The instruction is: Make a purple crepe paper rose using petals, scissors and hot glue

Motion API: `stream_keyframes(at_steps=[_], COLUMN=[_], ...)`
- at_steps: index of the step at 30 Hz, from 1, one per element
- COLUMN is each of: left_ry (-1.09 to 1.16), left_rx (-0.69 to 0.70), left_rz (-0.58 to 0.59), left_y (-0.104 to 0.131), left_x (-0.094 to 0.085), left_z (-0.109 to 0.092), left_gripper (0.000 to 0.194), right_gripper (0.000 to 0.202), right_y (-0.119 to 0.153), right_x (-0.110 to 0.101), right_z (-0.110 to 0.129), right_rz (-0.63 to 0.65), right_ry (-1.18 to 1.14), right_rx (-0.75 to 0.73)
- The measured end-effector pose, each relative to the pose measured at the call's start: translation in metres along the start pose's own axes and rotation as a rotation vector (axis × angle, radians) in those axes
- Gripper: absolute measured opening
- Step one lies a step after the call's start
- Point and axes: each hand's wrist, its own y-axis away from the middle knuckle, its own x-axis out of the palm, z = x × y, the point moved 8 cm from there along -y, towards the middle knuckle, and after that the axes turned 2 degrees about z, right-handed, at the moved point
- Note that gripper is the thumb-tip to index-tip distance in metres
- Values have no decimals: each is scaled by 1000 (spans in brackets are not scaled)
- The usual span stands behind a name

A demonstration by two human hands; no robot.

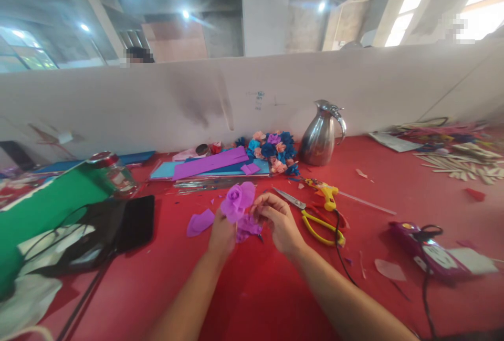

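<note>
My left hand [223, 233] is closed around the lower part of a purple crepe-paper flower [236, 200], which has a rolled centre and wide outer petals. Just right of the bloom, my right hand [277, 220] has its fingers bent together in a pinch; whatever they hold, if anything, is too small to make out. Below and between the hands lie crumpled purple paper pieces [248, 227]. A loose purple petal piece [200, 222] rests on the red table left of my left hand. Scissors with yellow handles [323, 233] lie open-bladed beside my right hand.
A yellow glue gun [329, 195] with a black cord lies behind the scissors. Further back are paper flowers [271, 149], purple paper strips [212, 163] and a steel jug [319, 134]. A black phone [136, 223] and glass jar [118, 176] stand left; a purple device [429, 252] sits right.
</note>
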Motion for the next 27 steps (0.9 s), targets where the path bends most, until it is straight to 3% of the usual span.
stream_keyframes(at_steps=[4, 8, 12, 15, 20, 27], left_ry=[233, 406, 471, 455, 343, 87], left_rx=[34, -39, -106, -116, -63, 4], left_rz=[-26, 15, 19, 42, 43, -6], left_y=[-4, -5, -3, -2, -2, 0], left_x=[-1, 2, 4, 7, 8, -3], left_z=[-5, -1, 4, 4, 1, -8], left_gripper=[23, 19, 19, 17, 20, 17], right_gripper=[6, 11, 27, 29, 12, 11], right_y=[-1, -2, -2, -2, -1, -1], right_x=[-6, -10, -4, 1, 2, -7], right_z=[-1, -3, -6, -8, -8, -3], right_rz=[-54, -108, -67, -17, 15, -92], right_ry=[14, 53, 84, 104, 161, 222], right_rx=[14, 37, 57, 76, 62, 6])
